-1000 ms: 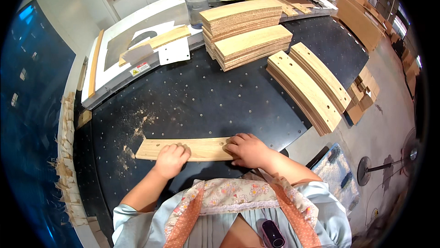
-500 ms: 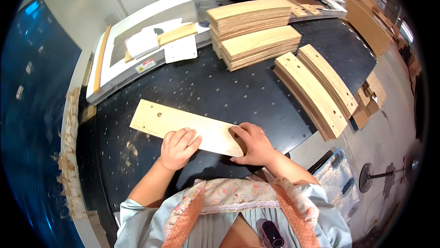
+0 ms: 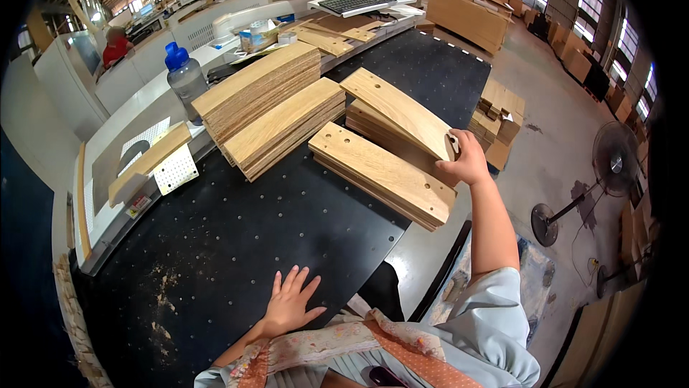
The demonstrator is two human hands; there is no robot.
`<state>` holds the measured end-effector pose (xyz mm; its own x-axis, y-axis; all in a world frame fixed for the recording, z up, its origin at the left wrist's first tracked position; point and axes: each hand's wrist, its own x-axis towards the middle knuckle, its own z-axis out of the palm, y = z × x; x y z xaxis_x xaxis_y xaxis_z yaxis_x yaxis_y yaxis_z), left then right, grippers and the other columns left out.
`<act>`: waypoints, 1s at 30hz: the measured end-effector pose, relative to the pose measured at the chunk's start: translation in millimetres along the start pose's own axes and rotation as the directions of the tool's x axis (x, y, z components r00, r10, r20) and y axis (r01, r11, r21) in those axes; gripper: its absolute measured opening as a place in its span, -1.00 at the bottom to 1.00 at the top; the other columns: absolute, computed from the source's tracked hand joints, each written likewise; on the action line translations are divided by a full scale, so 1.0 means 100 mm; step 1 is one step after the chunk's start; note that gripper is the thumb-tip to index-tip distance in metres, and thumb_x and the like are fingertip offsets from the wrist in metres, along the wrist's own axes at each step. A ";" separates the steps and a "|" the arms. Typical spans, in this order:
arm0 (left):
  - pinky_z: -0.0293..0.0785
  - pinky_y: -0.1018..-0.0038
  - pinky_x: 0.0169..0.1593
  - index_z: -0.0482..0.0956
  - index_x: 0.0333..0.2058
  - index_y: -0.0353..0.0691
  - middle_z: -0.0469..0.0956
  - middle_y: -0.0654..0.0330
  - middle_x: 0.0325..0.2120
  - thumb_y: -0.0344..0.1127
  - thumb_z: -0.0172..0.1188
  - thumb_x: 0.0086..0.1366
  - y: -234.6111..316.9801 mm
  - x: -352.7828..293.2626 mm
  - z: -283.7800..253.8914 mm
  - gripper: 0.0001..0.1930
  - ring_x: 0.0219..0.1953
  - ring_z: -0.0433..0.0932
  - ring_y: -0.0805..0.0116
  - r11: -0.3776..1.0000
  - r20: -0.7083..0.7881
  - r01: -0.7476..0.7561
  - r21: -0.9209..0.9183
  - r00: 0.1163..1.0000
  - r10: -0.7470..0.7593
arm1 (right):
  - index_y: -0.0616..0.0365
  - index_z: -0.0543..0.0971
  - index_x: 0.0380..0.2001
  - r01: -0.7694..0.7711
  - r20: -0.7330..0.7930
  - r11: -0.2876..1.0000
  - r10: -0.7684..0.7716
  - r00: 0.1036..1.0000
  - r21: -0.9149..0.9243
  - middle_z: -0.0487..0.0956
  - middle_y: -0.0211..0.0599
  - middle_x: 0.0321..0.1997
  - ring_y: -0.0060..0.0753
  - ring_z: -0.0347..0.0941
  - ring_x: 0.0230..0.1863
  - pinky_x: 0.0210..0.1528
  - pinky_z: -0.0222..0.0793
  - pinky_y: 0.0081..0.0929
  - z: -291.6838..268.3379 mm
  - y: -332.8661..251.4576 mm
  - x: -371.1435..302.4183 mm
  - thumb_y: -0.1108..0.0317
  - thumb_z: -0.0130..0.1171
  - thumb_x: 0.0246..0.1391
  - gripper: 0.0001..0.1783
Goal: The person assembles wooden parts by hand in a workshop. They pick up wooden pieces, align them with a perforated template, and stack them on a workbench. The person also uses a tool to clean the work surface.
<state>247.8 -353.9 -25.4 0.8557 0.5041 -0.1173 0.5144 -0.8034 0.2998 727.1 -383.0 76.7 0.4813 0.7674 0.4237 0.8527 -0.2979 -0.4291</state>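
Note:
My right hand grips the near end of a curved wooden slat with drilled holes. That slat hangs tilted over the far one of two drilled stacks, its near end raised. Closer to me lies the other stack of drilled slats, its layers flush. My left hand rests on the black dotted tabletop with fingers spread, holding nothing. Further left stand two taller stacks of curved slats, a front stack and a back stack, with no holes visible on top.
A bottle with a blue cap stands behind the stacks. White perforated plates lie at the left. A keyboard and monitor are at the back. To the right are cardboard boxes and a standing fan.
The slat has gone from the tabletop before me to the far drilled stack in my right hand. My left hand has let go and opened on the table. The view has swung right.

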 end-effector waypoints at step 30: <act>0.37 0.55 -0.43 0.46 -0.25 -0.15 0.50 0.27 -0.44 -0.27 0.03 0.26 -2.95 -0.99 -0.98 -0.86 -0.46 0.44 0.47 -0.047 -0.001 -0.595 -0.802 0.080 -0.997 | 0.16 0.52 -0.14 0.632 0.190 0.679 -0.723 0.664 0.373 0.47 -0.07 -0.01 0.07 0.32 0.12 0.14 0.25 -0.13 1.20 -2.35 -0.45 0.41 0.34 -0.31 -0.48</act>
<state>6.0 -135.3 -9.3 -0.4443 0.8414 -0.3075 -0.5792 -0.0080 0.8152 480.8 -279.1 62.7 -0.3354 0.8330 0.4401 0.8075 0.4948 -0.3211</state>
